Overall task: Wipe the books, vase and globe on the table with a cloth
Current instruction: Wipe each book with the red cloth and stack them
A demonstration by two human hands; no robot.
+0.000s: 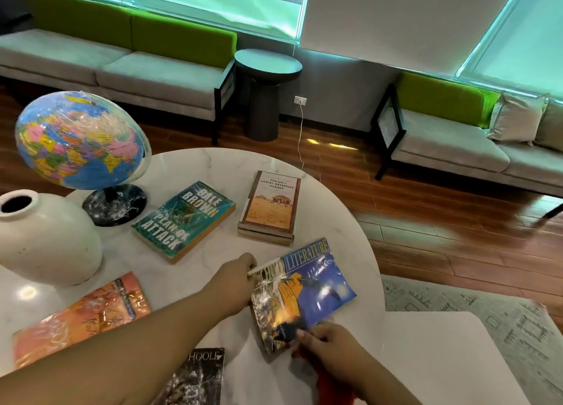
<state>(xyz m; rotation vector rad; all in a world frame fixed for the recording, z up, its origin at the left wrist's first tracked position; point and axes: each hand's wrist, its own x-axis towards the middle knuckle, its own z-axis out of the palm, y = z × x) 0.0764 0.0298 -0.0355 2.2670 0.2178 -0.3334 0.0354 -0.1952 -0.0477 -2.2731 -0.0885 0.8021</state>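
- Left grip point(237, 282): clamped on the 10 o'clock edge of the World Literature book point(307, 292); judged to steady it for wiping.
- Right grip point(329, 348): curled round the red cloth point(332, 386), bearing on the book's near corner.
- Book located at 4 o'clock on the worktop point(213, 167), near the rim.
- Vase point(45, 237) upright at 9 o'clock; mouth dark, contents not determinable.
- Globe point(79, 139) at 10 o'clock; other books point(182, 218) flat, untouched.

Grey sofa point(158, 75) with a green back along the wall, matching sofa point(451, 148) with cushions point(515, 118), dark round side table point(268, 66) between them, white cord point(300, 136) in the outlet point(300, 100), patterned rug point(487, 319).
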